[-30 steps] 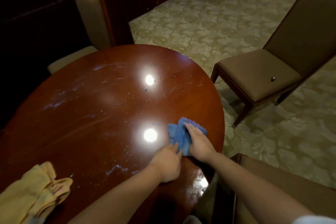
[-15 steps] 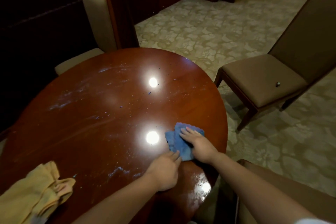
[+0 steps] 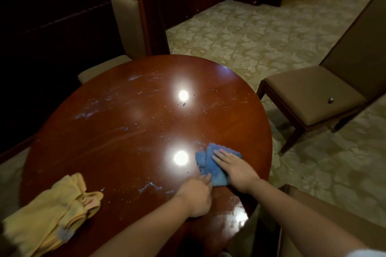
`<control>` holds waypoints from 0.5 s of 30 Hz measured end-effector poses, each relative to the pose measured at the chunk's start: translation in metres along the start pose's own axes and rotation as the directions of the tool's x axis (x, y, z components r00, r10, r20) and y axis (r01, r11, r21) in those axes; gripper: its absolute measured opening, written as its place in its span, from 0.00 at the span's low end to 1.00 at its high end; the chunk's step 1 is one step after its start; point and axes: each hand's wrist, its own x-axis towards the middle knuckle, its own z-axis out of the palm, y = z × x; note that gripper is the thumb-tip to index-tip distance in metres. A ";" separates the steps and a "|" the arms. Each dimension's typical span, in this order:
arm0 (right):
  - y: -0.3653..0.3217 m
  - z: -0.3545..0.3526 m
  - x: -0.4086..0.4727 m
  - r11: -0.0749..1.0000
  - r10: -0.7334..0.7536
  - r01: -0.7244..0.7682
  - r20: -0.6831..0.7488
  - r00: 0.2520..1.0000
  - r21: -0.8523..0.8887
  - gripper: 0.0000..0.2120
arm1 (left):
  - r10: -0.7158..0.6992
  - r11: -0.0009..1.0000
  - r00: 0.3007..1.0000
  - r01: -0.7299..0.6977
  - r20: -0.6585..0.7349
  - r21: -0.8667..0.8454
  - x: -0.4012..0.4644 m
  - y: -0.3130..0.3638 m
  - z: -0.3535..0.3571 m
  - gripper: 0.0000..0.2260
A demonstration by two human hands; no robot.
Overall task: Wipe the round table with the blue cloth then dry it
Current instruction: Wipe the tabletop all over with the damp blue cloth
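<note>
While the right hand lies flat on the blue cloth, with its fingers straight and together pointing to the left, the left hand is at the near corner of the same cloth. Its fingers touch the cloth edge there, but the hand is blurred, so I cannot tell if it pinches the cloth or only touches it. This cloth is crumpled and sits on the tabletop at the near right part, close to the rim. Beside it on the left is a bright lamp reflection, and pale smears and small crumbs are spread on the dark red wood farther away. A yellow cloth lies bunched on the near left rim, well apart from both hands. One chair stands on the carpet at the right, another chair behind the tabletop.
</note>
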 end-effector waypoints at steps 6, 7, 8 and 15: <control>-0.030 0.024 -0.053 0.970 0.237 -0.230 -0.092 0.967 0.081 0.26 | 0.043 0.998 0.998 -0.044 -0.037 -0.040 -0.014 0.011 0.024 0.27; -0.037 0.026 -0.058 0.975 0.221 -0.219 -0.111 0.969 0.032 0.26 | 0.059 0.997 0.997 -0.061 -0.044 -0.053 -0.019 0.009 0.026 0.26; -0.040 0.026 -0.059 0.978 0.203 -0.206 -0.096 0.974 -0.017 0.26 | 0.069 0.995 0.996 -0.072 -0.050 -0.061 -0.023 0.006 0.028 0.26; -0.064 0.013 -0.050 0.965 0.230 -0.230 -0.009 0.973 -0.124 0.38 | -0.007 0.994 0.999 0.001 -0.051 -0.110 -0.038 -0.006 0.035 0.25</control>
